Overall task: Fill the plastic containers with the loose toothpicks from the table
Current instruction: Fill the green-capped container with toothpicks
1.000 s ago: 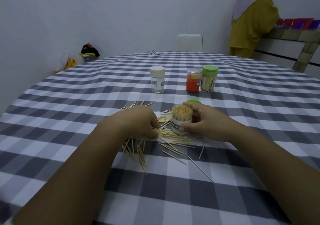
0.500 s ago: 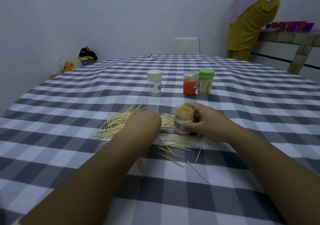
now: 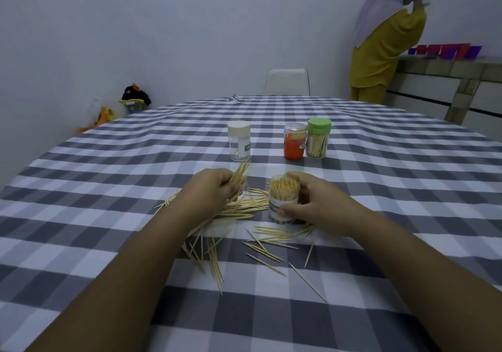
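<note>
1. Task partly done, judged from the layout: the open container [image 3: 284, 198] is packed with upright toothpicks nearly to the rim, sitting on the table [image 3: 380, 188] centre.
2. Right hand [image 3: 312, 202] grips that container, thumb on the front label, fingers curled round the back.
3. Left hand [image 3: 210, 188] pinches a small bundle of toothpicks [image 3: 239, 175], tips fanned upward, just left of the container.
4. Left to do: many loose toothpicks [image 3: 239, 210] lie under and near both hands, scattered toward the near edge.
5. White-lid container [image 3: 239, 144] looks empty; orange container [image 3: 294, 145] and green-lid container [image 3: 317, 141] stand behind, the green one holding toothpicks.
6. Toothpicks: thin, pale wood, pointed; containers clear plastic cylinders.
</note>
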{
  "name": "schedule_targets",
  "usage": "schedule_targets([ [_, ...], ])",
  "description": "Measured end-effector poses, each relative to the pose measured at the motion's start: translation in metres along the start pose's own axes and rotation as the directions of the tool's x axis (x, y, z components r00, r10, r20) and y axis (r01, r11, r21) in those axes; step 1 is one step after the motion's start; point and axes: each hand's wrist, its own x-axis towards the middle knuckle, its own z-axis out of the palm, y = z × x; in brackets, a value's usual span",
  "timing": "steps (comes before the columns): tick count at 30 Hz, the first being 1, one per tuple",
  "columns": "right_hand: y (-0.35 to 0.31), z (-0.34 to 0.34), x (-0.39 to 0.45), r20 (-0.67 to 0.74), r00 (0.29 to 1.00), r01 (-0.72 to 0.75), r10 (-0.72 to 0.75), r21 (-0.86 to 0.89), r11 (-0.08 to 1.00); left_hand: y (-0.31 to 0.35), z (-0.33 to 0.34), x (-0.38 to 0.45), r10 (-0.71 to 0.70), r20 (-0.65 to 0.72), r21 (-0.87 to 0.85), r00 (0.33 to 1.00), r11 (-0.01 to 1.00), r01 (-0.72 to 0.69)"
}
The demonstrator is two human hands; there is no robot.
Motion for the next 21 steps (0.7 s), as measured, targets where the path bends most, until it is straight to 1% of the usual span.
schedule_targets([
  [5, -0.006, 0.008, -0.003, 0.018, 0.999, 0.030, -0.030, -0.017, 0.999, -0.001, 0.003, 0.002, -0.048, -0.063, -0.221, 0.997, 0.975, 0.033],
  [9, -0.010, 0.012, -0.005, 0.038, 0.998, 0.046, -0.046, -0.001, 0.999, 0.001, 0.005, 0.003, -0.085, -0.089, -0.390, 0.992, 0.920, 0.044],
  [12, -0.010, 0.013, -0.007, 0.051, 0.998, 0.047, -0.048, 0.020, 0.999, 0.001, 0.006, 0.005, -0.118, -0.112, -0.534, 0.987, 0.844, 0.041],
  [16, -0.011, 0.013, -0.006, 0.050, 0.997, 0.050, -0.051, 0.016, 0.999, 0.002, 0.007, 0.007, -0.177, -0.130, -0.716, 0.975, 0.697, 0.031],
  [21, -0.012, 0.013, -0.006, 0.059, 0.997, 0.048, -0.048, 0.003, 0.999, 0.008, 0.009, 0.010, -0.192, -0.144, -0.839, 0.971, 0.544, -0.017],
])
